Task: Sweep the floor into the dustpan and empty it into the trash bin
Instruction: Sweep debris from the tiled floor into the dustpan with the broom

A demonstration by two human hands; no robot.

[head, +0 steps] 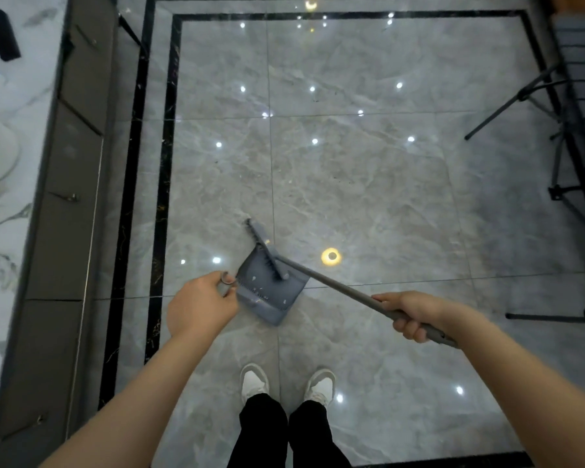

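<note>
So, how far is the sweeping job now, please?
Partly done: pale bits already lie in the dustpan. In hand: the right hand grips the broom, its head at the pan's mouth, while the left hand holds the dustpan's handle. Left: a few dark specks on the floor, and emptying; no trash bin is in view.

Glossy marble-look floor [368,180] (mirrors lights); matt plastic dustpan [267,298].

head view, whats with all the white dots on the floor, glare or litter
Head view: mostly glare, ceiling lights mirrored in the glossy floor; wide-angle distortion bows the black border; small pale flecks lie in the dustpan.
</note>
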